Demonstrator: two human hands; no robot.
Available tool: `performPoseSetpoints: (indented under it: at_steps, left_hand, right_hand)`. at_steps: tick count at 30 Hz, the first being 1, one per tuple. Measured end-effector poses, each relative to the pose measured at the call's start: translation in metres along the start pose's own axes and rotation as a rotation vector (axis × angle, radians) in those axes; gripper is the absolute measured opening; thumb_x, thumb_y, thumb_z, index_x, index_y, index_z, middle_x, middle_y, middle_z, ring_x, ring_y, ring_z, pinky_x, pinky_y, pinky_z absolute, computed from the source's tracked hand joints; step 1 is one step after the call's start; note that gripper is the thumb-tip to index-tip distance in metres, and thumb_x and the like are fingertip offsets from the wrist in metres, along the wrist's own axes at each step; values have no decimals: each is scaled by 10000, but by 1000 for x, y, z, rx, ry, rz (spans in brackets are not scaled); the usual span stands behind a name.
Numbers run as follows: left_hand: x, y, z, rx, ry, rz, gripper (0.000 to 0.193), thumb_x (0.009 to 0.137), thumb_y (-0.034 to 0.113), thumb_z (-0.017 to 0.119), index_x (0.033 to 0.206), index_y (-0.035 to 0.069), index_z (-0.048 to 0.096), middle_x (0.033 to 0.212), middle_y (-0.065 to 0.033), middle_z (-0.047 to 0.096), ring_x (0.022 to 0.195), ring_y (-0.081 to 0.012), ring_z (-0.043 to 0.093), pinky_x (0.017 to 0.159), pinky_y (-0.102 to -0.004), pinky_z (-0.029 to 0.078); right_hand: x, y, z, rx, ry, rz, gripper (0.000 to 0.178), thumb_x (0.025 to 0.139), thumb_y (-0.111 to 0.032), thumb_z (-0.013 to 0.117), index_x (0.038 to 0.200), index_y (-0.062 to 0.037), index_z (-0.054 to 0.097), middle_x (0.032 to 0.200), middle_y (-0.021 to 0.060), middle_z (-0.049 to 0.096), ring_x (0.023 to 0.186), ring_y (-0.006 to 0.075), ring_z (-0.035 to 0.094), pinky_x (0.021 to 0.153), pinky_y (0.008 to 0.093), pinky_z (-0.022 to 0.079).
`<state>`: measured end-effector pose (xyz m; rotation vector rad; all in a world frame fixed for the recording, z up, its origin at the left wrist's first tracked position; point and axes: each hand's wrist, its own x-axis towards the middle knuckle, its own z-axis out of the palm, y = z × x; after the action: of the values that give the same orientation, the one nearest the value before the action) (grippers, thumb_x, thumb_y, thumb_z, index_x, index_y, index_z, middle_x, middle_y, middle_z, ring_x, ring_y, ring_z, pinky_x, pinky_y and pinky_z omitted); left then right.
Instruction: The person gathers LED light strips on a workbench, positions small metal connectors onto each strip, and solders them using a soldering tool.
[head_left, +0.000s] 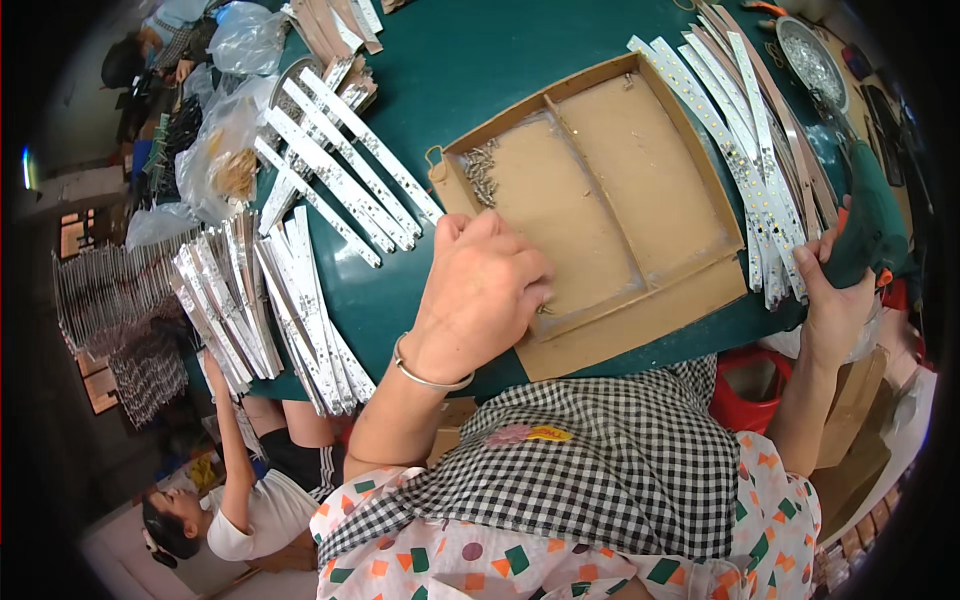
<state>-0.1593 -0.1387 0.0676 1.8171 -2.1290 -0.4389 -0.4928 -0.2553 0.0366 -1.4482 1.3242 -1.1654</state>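
My left hand (485, 275) is closed over the left part of a shallow cardboard tray (690, 285). Its fingertips curl down out of sight, so whatever they hold cannot be made out. Just beyond the knuckles, a small heap of screws (481, 172) lies along the tray's left wall. On the right, my right hand (838, 295) grips a green power drill (868, 222) with orange parts. This hand is beside the lower ends of a bundle of white LED strips (765, 225); whether it touches them is unclear.
More LED strips (345, 165) lie left of the tray, with further bundles (315, 315) at the table's near left edge. A round metal bowl (812, 62) is at the far right. Clear plastic bags (215, 150) crowd the left side. Another person (250, 510) sits at lower left.
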Motion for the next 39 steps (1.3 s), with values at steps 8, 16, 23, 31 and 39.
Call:
performPoseSetpoints:
  at_steps: [8,16,23,31,39]
  left_hand:
    - [18,5,8,281,-360,18,71,672,124,716,643,123,651,684,-7,638,764,-222,566,806,-378,357]
    - [14,4,11,220,-231,26,87,677,66,694,657,103,619,685,-33,624,773,-239,568,794,-388,368]
    - [11,8,12,166,-113,59,61,683,43,667,685,70,612,685,-49,614,762,-249,564,780,-384,380]
    - [1,1,21,45,129,-2,170,753,-50,652,879,60,682,773,-63,659,684,-238,601,724,-368,437]
    - [-2,31,22,-987,223,-235,327,868,-115,574,1191,-76,547,933,-137,681,890,-174,675,823,-276,547]
  right_hand:
    - [-16,-22,3,260,23,7,736,721,111,714,1385,29,409,830,16,467,783,125,551,748,242,458]
    - [-72,-37,41,348,-218,297,768,696,128,706,1375,11,367,816,21,458,726,150,579,652,274,483]
    - [-88,-24,47,238,-452,191,604,761,118,670,1294,3,409,873,46,485,765,149,561,704,282,480]
    - [-77,-40,47,-448,-626,-188,246,769,46,679,865,-54,475,775,71,547,684,168,554,627,299,444]
    - [-67,-32,52,-296,-700,-52,119,820,35,663,863,-27,571,778,48,585,698,150,588,640,290,475]
